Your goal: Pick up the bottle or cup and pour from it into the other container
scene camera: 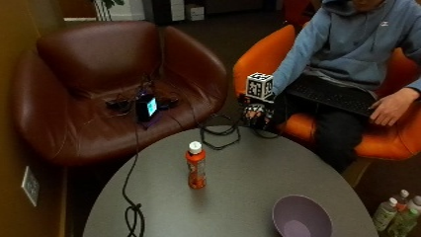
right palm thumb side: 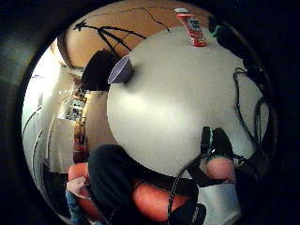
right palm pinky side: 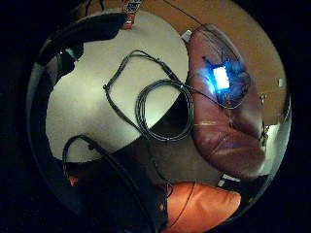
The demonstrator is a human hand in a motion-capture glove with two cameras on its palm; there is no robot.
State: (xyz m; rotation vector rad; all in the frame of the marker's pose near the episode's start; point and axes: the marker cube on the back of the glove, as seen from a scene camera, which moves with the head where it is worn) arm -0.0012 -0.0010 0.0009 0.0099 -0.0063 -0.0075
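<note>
Bare tabletop (scene camera: 263,173) lies open between the upright bottle (scene camera: 195,165) and the bowl (scene camera: 301,216), with a looped cable (scene camera: 220,133) crossing the table's far edge.

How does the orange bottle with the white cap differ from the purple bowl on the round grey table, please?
The orange bottle with the white cap is tall, narrow, upright and capped; the purple bowl is low, wide and open-topped. The bottle stands near the middle of the round grey table, the bowl close to its edge. Both rest on the table, untouched by the gloved right hand.

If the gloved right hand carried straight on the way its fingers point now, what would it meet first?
The gloved right hand hangs fingers-down over the table edge, so likely the coiled black cable there; depth is unclear.
</note>
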